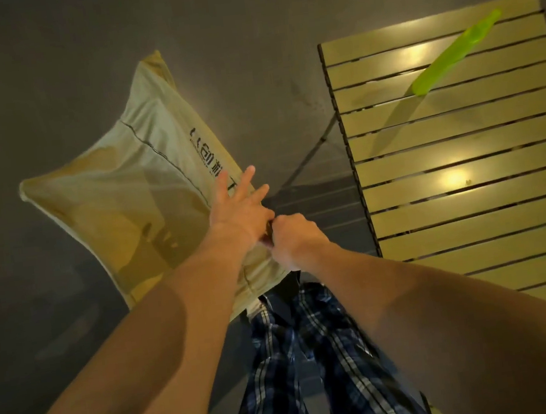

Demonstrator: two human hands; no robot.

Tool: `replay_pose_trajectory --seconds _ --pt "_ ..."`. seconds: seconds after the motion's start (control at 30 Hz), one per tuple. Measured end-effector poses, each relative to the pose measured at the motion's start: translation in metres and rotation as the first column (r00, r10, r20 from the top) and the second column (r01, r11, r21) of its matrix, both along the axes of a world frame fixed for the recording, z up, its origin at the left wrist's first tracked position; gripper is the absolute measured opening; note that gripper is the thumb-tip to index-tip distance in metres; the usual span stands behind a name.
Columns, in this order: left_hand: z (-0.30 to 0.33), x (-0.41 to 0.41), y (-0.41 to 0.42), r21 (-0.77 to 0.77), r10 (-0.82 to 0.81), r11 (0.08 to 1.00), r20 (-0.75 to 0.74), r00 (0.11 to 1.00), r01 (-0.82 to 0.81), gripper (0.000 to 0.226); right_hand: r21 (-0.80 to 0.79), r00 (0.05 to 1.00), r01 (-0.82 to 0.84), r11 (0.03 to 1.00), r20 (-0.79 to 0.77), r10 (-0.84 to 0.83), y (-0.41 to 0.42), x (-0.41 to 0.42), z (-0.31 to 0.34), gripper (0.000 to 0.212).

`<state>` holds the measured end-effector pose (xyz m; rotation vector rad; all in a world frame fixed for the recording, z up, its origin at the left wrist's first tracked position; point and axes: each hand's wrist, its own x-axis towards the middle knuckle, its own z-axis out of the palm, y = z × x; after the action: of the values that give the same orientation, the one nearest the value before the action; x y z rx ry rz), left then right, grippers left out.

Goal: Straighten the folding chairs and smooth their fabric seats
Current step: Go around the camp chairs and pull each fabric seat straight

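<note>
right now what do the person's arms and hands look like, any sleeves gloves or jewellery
Both arms are bare along their whole visible length, with no sleeve edge in view. The left hand and right hand wear no gloves, and no watch, ring or wristband shows. The only clothing visible is dark blue and white plaid trousers below the arms.

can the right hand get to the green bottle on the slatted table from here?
Probably yes: the right hand grips the chair fabric edge, but nothing stands between it and the green bottle; reach looks long.
</note>
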<state>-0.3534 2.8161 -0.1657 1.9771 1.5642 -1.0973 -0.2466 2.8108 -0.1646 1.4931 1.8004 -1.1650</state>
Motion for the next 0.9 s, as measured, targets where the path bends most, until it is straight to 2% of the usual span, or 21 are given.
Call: replay_pose_trajectory --seconds 0.07,0.13,0.2,0.27,0.33,0.53,0.7,0.77,0.83,0.9 --pt "-0.002 -0.008 0.006 0.040 0.070 0.997 0.024 0.997 -0.071 0.041 0.062 0.999 -0.039 0.997 0.004 0.039 0.013 -0.001 0.005 0.022" --pt "0.001 -0.013 0.019 0.099 0.160 0.981 0.044 0.986 -0.164 0.042 0.185 0.999 -0.037 0.982 -0.020 0.042 0.032 -0.001 0.009 0.026" --pt "0.006 -0.019 0.041 0.170 0.234 0.956 0.045 0.971 -0.238 0.039 0.313 0.996 0.008 0.950 -0.087 0.021 0.053 -0.003 0.009 0.032" --pt "0.010 -0.028 0.065 0.257 0.283 0.923 0.056 0.958 -0.288 0.042 0.355 0.985 0.096 0.930 -0.168 -0.037 0.070 -0.007 0.009 0.041" --pt "0.014 -0.036 0.087 0.322 0.290 0.903 0.032 0.957 -0.284 0.049 0.343 0.971 0.157 0.926 -0.225 -0.082 0.080 -0.010 0.006 0.044" --pt "0.014 -0.051 0.124 0.385 0.323 0.870 0.026 0.946 -0.308 0.043 0.320 0.933 0.244 0.916 -0.335 -0.131 0.099 -0.011 -0.002 0.045" --pt "0.031 -0.110 0.143 0.521 0.355 0.792 0.030 0.934 -0.318 0.037 0.259 0.931 0.302 0.917 -0.286 -0.226 0.102 -0.027 0.009 0.044" --pt "0.041 -0.136 0.149 0.534 0.440 0.735 0.093 0.893 -0.418 0.046 0.228 0.946 0.284 0.931 -0.226 -0.233 0.096 -0.045 0.013 0.047" --pt "0.049 -0.163 0.152 0.512 0.556 0.647 0.189 0.809 -0.564 0.054 0.201 0.948 0.287 0.937 -0.203 -0.246 0.086 -0.070 0.016 0.047" --pt "0.054 -0.186 0.153 0.498 0.631 0.547 0.284 0.722 -0.673 0.052 0.179 0.929 0.339 0.924 -0.221 -0.298 0.076 -0.097 0.020 0.045"
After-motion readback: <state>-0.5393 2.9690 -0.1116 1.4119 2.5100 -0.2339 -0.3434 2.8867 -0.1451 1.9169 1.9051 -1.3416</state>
